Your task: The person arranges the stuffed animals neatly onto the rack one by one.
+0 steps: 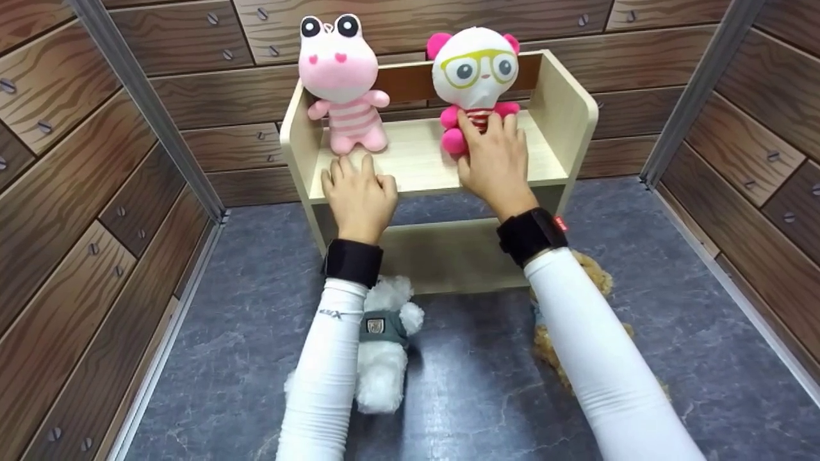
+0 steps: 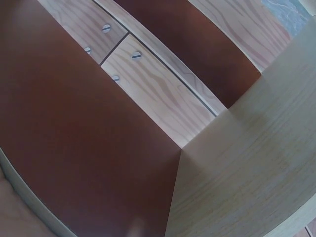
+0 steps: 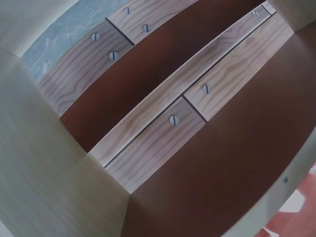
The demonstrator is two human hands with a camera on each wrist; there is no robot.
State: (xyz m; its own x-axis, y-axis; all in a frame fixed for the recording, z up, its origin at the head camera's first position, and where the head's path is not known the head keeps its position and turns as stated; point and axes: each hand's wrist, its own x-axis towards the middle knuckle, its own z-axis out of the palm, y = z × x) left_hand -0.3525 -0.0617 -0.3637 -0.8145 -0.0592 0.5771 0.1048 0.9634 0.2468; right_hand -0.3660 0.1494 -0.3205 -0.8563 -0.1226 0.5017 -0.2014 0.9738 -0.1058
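Note:
A pink-and-white hippo-like plush toy point(image 1: 339, 83) with big black eyes sits on the left of the upper shelf point(image 1: 410, 153). My left hand point(image 1: 360, 198) lies over the shelf's front edge, its fingertips just at the toy's feet; whether they touch is unclear. On the right sits a white-headed plush toy point(image 1: 475, 70) with pink ears and yellow glasses. Against its striped belly and lower body rests my right hand point(image 1: 496, 163), fingers mostly straight, hiding one leg. The left wrist view catches only a blurred bit of hand point(image 2: 17, 212); fingers point(image 3: 301, 212) show at the right wrist view's lower right corner.
Below is a lower shelf board point(image 1: 455, 256). A white plush dog in a green shirt point(image 1: 381, 339) lies on the dark floor point(image 1: 474, 384) under my left arm. A brown plush toy point(image 1: 592, 272) is partly hidden by my right arm. Wood-patterned walls point(image 1: 211, 115) surround the shelf.

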